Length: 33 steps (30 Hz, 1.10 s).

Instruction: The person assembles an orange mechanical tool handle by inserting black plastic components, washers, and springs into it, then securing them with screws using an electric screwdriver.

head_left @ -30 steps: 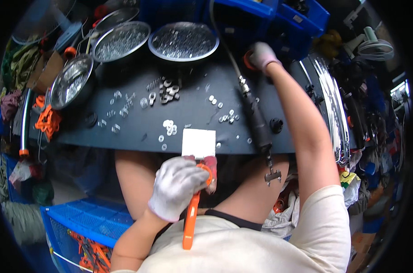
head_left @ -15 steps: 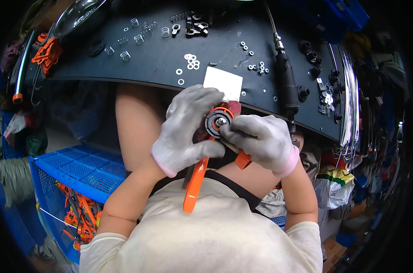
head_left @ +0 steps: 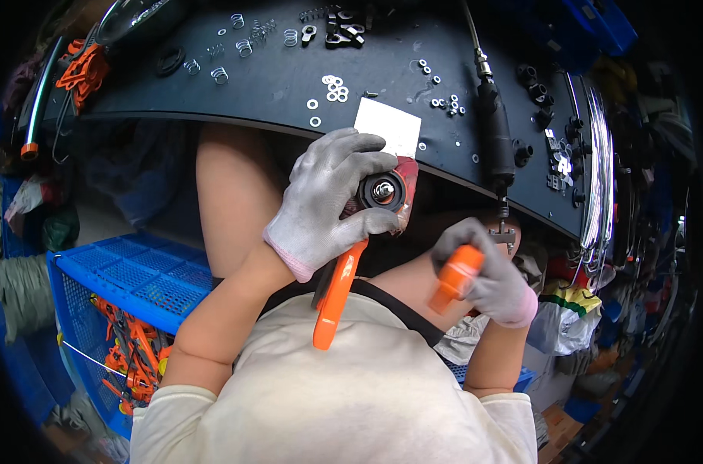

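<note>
My left hand [head_left: 328,203], in a grey glove, grips the head of an orange-handled tool [head_left: 335,291]. A black round part with a shiny metal centre [head_left: 381,191] sits on the tool's red head, between my thumb and fingers. My right hand [head_left: 487,272], also gloved, is lower right and closed around a second orange handle [head_left: 455,278]. Both hands are held over my lap, just below the front edge of the black workbench [head_left: 274,85].
Washers [head_left: 332,87], springs [head_left: 243,48] and small black parts [head_left: 343,35] lie scattered on the bench. A white card [head_left: 388,127] lies at its front edge, beside a black power driver [head_left: 494,135] on a hose. Blue crates [head_left: 142,271] with orange parts stand lower left.
My right hand came back from the bench to the tool head, then dropped away to the lower right with an orange handle in it. The view tilted down toward my lap.
</note>
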Tool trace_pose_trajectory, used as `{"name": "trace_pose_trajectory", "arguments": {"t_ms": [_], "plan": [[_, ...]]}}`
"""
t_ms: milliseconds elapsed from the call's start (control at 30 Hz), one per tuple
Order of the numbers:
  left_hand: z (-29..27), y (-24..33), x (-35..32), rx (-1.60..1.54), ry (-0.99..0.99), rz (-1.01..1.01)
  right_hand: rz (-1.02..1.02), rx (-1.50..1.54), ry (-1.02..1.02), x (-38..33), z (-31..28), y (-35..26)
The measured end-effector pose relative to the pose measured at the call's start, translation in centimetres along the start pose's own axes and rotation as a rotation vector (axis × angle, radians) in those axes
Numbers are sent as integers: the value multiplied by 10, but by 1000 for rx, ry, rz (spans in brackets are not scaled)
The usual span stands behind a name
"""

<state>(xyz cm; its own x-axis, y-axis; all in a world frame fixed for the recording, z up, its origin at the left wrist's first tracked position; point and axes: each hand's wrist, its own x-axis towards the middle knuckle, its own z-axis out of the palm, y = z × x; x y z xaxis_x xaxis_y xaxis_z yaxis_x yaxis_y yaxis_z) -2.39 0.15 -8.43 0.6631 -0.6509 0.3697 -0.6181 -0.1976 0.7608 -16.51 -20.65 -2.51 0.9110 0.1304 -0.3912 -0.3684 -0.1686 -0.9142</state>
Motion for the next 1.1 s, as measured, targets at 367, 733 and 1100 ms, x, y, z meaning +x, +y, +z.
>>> {"name": "trace_pose_trajectory", "arguments": {"t_ms": [367,733,1100], "plan": [[-3,16,-4,-485,52,-177,-351,-523,644,74,31,-44],[-1,4,11,-131,17,-5,-406,-204,934,33,13,-24],[12,12,0,-45,75,-63,-3,-768,1069,39,-123,35]]}}
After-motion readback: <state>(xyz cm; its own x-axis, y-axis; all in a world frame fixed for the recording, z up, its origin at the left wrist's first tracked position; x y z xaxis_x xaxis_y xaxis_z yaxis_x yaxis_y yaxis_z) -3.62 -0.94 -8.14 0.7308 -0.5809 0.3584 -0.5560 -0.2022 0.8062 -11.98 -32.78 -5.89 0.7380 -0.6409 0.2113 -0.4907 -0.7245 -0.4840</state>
